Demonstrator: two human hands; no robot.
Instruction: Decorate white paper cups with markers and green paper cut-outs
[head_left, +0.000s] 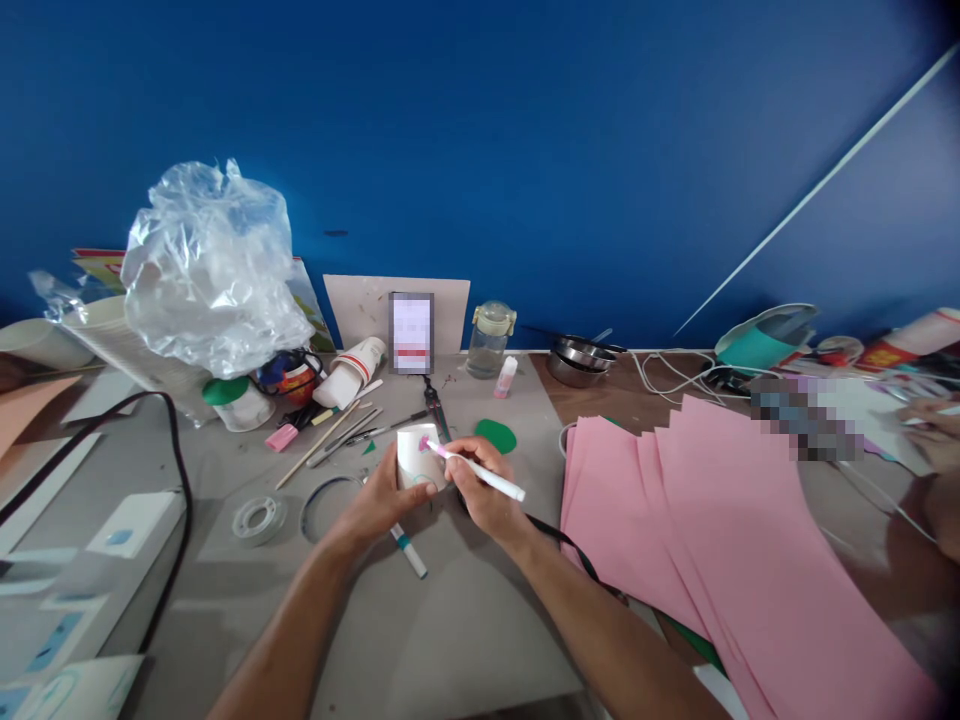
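The left hand (390,495) is curled around a small white paper piece with a pink patch (414,462), its thumb pressed on the lower edge. The right hand (484,487) pinches a slim white marker (487,474), whose tip meets the pink patch. The white piece is upright between the two hands. Just below the hands lies a white marker with a teal band (409,550). Left of the left hand is a roll of clear tape (258,520). Beyond the right hand rests a flat green paper oval (496,435), and farther out a white-and-pink glue stick (505,378). Well right of the right hand, large pink paper sheets (720,520) overlap on the grey table (450,640).
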